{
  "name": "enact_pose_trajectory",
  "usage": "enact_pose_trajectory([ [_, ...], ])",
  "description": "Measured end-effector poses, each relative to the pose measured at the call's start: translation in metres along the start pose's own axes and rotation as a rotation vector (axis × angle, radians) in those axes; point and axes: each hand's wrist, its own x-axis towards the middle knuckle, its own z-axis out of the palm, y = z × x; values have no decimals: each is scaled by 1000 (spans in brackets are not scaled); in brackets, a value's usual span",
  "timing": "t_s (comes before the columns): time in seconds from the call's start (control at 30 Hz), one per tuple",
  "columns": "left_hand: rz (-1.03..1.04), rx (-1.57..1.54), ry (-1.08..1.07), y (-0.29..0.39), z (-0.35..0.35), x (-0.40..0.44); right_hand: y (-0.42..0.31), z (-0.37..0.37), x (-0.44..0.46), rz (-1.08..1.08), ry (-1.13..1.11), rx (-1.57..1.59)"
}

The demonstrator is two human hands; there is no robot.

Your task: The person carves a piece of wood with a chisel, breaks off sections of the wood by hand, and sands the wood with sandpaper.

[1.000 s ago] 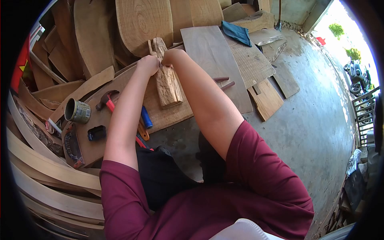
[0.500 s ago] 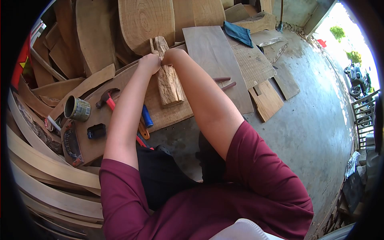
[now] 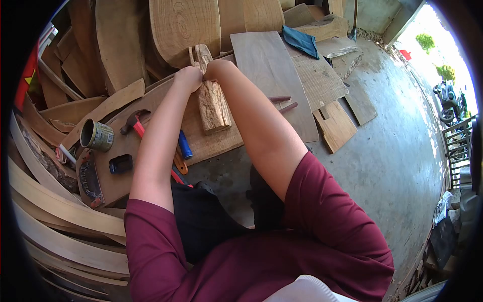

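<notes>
A rough, split-looking block of pale wood [image 3: 214, 108] lies lengthwise on the wooden work board [image 3: 161, 98], its wider end towards me. My left hand [image 3: 188, 79] is closed in a fist against the block's left side. A thin stick-like piece rises just beyond that fist; whether it belongs to the block I cannot tell. Over the block's middle, my right hand [image 3: 216, 70] is bent sharply inward at the wrist, nearly touching the left. Its fingers look curled, mostly hidden behind the wrist. What either hand grips is hidden.
Left of my arms lie a hammer [image 3: 135, 122], a tin can [image 3: 97, 136], a black tray-like object [image 3: 121, 164] and a blue cylinder [image 3: 184, 146]. Two brown sticks [image 3: 287, 107] rest at right on a grey board [image 3: 271, 65]. Curved planks [image 3: 70, 211] crowd the lower left.
Both hands stay at the same spot on the block, with barely any shift. The whole view has moved very slightly.
</notes>
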Motion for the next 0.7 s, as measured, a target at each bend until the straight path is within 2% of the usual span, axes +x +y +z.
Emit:
enact_pose_trajectory([
  [0.7,9,18,-10,-1,0,0,0,1,6,-23,10,-28],
])
